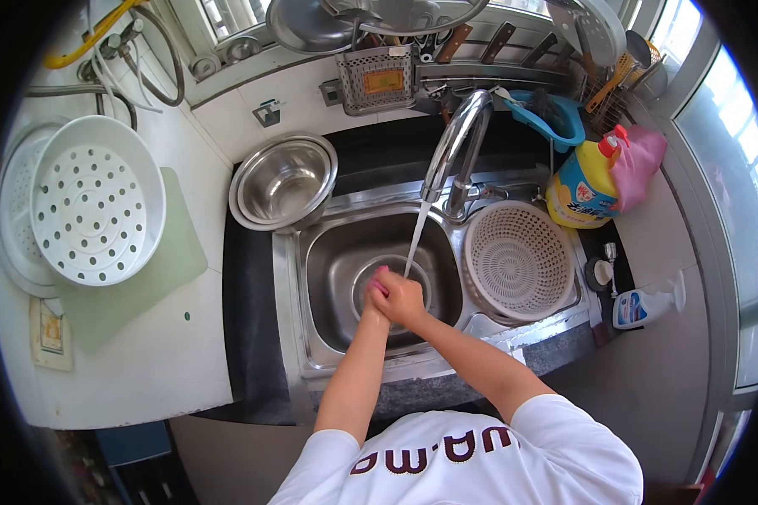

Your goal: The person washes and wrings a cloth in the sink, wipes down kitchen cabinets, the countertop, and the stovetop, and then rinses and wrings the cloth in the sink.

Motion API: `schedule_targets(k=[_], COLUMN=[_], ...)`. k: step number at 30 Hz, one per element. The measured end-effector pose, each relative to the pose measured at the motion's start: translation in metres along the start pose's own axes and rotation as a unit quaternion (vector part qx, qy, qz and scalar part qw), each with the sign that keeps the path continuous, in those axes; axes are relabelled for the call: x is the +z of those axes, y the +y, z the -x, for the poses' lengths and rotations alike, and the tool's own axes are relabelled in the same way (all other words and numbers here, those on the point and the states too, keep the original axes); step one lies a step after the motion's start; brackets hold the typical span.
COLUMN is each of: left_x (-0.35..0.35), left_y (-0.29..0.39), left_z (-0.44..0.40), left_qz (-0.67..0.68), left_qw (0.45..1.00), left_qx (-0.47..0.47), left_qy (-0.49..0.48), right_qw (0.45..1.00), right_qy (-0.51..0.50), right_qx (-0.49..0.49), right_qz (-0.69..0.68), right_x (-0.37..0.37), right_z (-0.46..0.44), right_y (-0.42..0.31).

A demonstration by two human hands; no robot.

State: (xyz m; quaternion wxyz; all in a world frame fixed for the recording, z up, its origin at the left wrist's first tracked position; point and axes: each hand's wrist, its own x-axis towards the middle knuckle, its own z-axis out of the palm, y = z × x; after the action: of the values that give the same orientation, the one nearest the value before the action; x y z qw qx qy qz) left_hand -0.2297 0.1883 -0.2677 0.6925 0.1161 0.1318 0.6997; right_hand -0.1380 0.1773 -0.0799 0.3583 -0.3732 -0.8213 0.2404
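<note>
Over the metal sink (324, 269), both hands are pressed together around a pink cloth-like item (377, 279), of which only a small part shows. My right hand (401, 299) lies on top with its fingers wrapped round. My left hand (376, 305) is beneath and mostly covered by the right one. Water (417, 236) runs from the chrome faucet (442, 160) just beside the hands. Under them, a round bowl-like shape (425, 282) shows at the sink bottom, partly hidden.
Steel bowls (286, 189) stand left behind the sink, a white colander (518, 261) right of it. Farther right are a yellow detergent jug (581, 185), pink bag (638, 164) and spray bottle (644, 308). A perforated white basket (97, 202) lies far left.
</note>
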Motion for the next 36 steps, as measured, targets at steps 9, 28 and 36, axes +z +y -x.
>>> schedule_targets(k=[9,28,36], left_x=[0.070,0.180,0.131], left_y=[0.055,0.030,0.021], left_z=[0.040,0.044,0.009], left_qz=[-0.329,0.037,-0.097], left_qw=[0.855,0.975,0.960], left_qx=[0.004,-0.170,-0.146], left_qy=[0.400,0.141,0.220], right_qw=[0.974,0.985,0.966], right_qy=[-0.138,0.040,-0.255], right_qx=[0.170,0.141,-0.039], right_qz=[0.055,-0.088,0.026], right_x=[-0.039,-0.030,-0.095], right_z=[-0.030,-0.030,0.006], right_y=[0.067,0.059,0.057])
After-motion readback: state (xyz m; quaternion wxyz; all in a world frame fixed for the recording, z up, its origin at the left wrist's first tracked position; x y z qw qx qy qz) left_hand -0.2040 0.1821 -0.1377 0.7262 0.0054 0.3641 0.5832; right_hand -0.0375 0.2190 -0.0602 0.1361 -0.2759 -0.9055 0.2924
